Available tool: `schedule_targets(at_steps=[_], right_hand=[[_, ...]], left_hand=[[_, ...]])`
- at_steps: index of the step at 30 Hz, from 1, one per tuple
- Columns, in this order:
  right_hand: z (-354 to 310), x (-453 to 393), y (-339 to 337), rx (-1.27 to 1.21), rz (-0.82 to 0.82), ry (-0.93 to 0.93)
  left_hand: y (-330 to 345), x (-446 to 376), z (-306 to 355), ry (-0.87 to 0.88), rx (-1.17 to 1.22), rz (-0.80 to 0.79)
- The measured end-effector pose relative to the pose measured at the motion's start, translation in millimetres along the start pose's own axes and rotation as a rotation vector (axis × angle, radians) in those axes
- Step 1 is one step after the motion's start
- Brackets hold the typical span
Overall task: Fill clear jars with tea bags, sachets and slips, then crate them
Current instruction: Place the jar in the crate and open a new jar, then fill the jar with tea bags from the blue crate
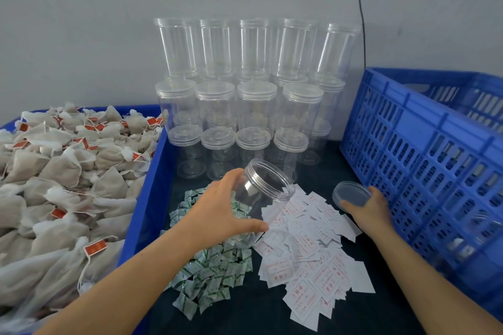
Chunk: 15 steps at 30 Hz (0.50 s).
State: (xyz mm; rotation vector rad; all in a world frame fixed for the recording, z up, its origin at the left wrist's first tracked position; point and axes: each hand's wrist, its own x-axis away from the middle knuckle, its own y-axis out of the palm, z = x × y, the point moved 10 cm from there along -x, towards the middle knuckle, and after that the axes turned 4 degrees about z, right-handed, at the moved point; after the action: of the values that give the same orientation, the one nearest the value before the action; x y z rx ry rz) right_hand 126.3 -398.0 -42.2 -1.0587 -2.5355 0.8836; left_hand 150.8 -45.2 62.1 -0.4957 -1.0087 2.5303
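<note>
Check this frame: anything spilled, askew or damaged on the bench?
Little stands out. The top-right jar in the clear stack leans right, out of line with its neighbours. The open jar is tilted only because the left hand holds it. Nothing looks spilled or damaged.

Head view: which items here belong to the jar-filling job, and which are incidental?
Job: open jar in left hand; lid in right hand; tea bags; sachets; slips; stacked jars; crate.
Incidental: black cable.
</note>
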Motion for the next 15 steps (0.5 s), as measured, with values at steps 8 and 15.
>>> schedule_targets(at_steps=[8, 15], right_hand=[[-119.0, 111.9, 26.0, -0.312, -0.405, -0.345], [-164.4, 182.9, 75.0, -0.532, -0.61, -0.462]], left_hand=[[0.0, -2.9, -6.1, -0.063, 0.132, 0.003], [-11.6, 6.0, 5.1, -0.02, 0.164, -0.083]])
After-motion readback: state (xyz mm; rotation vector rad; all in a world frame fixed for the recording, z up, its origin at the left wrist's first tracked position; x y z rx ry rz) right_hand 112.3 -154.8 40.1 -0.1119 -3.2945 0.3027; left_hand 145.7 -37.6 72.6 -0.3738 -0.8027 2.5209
